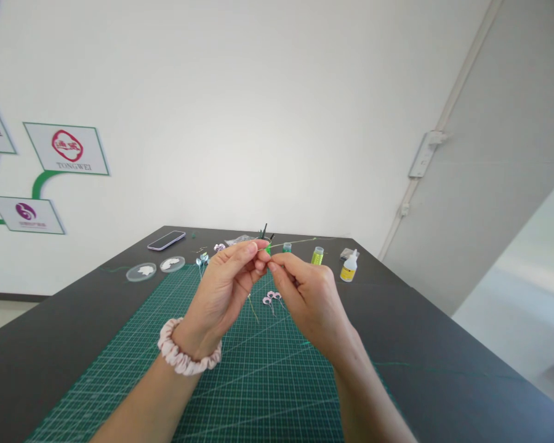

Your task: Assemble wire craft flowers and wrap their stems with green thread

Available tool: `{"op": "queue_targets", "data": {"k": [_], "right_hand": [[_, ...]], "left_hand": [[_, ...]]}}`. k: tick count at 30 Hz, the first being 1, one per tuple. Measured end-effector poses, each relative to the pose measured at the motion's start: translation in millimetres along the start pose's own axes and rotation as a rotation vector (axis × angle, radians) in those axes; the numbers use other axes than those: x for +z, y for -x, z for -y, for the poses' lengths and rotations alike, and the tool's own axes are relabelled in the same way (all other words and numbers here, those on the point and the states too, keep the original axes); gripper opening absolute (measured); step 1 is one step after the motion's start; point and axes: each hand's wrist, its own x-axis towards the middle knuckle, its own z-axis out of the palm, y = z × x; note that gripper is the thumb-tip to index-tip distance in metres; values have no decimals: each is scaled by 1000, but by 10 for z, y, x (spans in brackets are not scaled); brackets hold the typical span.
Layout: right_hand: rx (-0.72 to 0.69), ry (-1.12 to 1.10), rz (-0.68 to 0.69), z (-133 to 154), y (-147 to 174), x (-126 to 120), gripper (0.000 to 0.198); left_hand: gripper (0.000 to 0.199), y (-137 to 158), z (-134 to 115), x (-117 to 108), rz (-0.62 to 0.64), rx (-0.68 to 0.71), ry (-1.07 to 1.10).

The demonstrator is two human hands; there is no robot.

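My left hand [233,267], with a pale scrunchie [184,351] on its wrist, is closed in a pinch on a thin yellow-green wire [292,242]. The wire sticks out to the right above my other hand. My right hand [307,280] is pinched shut, its fingertips meeting those of my left hand; what lies between them is too small and hidden to make out. Another thin yellowish strand [253,309] shows below my left hand. Pink petal-like pieces on wire stems [271,297] lie on the green cutting mat [263,381] beneath my hands.
Behind stand a yellow-green thread spool [317,256], a dark green spool [287,247] and a glue bottle [349,267]. To the left are a phone [167,240], two shallow dishes [141,272] with white pieces, and blue leaf-like pieces [202,259]. The dark table [425,344] meets a wall.
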Motion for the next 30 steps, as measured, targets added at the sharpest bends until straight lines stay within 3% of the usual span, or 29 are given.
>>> {"op": "queue_targets", "data": {"k": [12,19,30], "right_hand": [[10,25,7,-13,-2,-6,28],[14,23,3,-29,2,-10,30],[25,14,35,-22,-28,-6,28]], "left_hand": [[20,20,-35,17,11,0,-56],[10,6,-19,2,0,-14,-93],[12,30,-16,28,-56,87,-154]]}}
